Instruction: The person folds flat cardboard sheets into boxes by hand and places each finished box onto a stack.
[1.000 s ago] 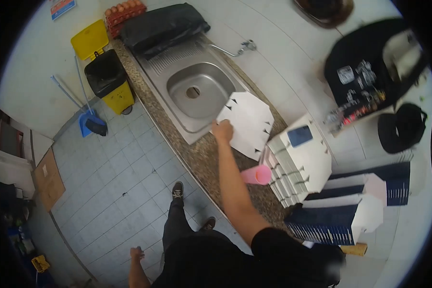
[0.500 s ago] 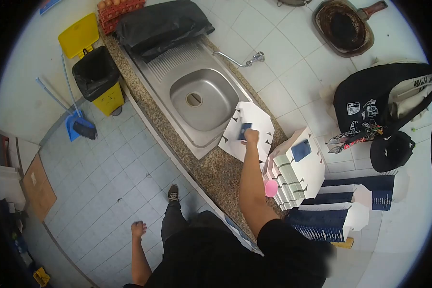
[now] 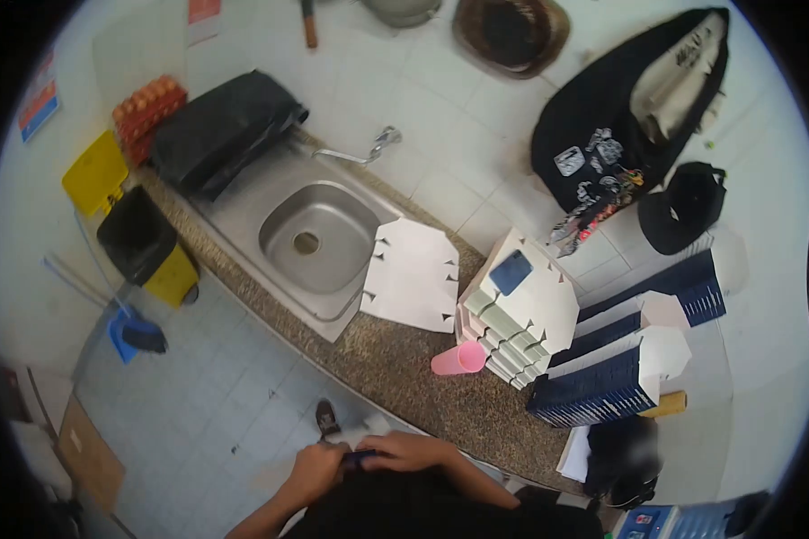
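Observation:
Low in front of my body, my left hand (image 3: 318, 469) and my right hand (image 3: 404, 450) are close together, fingers closed round a small dark blue object (image 3: 360, 459). Something pale and blurred shows just beyond them. On the granite counter beside the sink lies a white cut sheet (image 3: 412, 277) with small dark notches. Right of it stands a stack of folded pale cartons (image 3: 521, 346), a blue phone (image 3: 511, 272) resting on top. A pink cup (image 3: 459, 358) lies tilted against the front of this stack.
The steel sink (image 3: 319, 235) has a black bag (image 3: 229, 128) behind it at the left. Dark blue stacks (image 3: 593, 395) stand on the right part of the counter (image 3: 395, 368). A yellow bin (image 3: 173, 277) and a blue dustpan (image 3: 122, 337) are on the floor at left.
My right hand has drawn back from the white sheet to my body with the dark blue object. My left hand has come in beside it. The view has shifted.

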Available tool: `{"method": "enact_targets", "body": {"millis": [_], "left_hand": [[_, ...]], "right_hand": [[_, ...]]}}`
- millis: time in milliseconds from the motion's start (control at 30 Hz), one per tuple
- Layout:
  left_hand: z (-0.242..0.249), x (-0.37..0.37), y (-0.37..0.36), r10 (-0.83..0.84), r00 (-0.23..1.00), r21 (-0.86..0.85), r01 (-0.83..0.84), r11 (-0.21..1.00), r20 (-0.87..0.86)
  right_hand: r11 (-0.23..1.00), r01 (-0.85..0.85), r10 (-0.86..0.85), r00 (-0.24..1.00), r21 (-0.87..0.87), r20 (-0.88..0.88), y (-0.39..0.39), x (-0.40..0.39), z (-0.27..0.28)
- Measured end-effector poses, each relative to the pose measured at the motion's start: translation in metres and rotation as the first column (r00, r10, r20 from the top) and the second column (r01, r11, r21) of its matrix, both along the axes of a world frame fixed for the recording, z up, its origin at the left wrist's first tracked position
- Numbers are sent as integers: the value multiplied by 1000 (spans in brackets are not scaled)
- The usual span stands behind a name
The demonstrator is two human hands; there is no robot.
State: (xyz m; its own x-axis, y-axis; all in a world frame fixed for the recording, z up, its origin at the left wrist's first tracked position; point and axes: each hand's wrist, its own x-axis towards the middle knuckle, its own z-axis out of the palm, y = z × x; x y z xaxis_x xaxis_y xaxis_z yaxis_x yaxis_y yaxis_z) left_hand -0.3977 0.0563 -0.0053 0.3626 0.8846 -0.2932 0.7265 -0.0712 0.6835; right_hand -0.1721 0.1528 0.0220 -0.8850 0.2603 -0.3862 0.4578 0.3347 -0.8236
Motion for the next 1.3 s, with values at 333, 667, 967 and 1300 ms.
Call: {"method": "enact_targets", "body": {"millis": [333,667,967,1300], "left_hand": [[-2,47,18,318,854,-747,116,655,412],[56,264,-57,215,955,-265,-157,951,206],[63,365,-73,-318,910,13,326,945,266],[32,443,-114,209,790,289,-437,852,577]], "right_hand": [[816,578,-503,693,-19,-517,-64,87,16],[611,684,-357,687,398,-633,-144,278,-5],[569,814,-788,500,-116,-359,-229,391,-13],[53,949,-815,-139,-310,-563,-265,414,-19]]}}
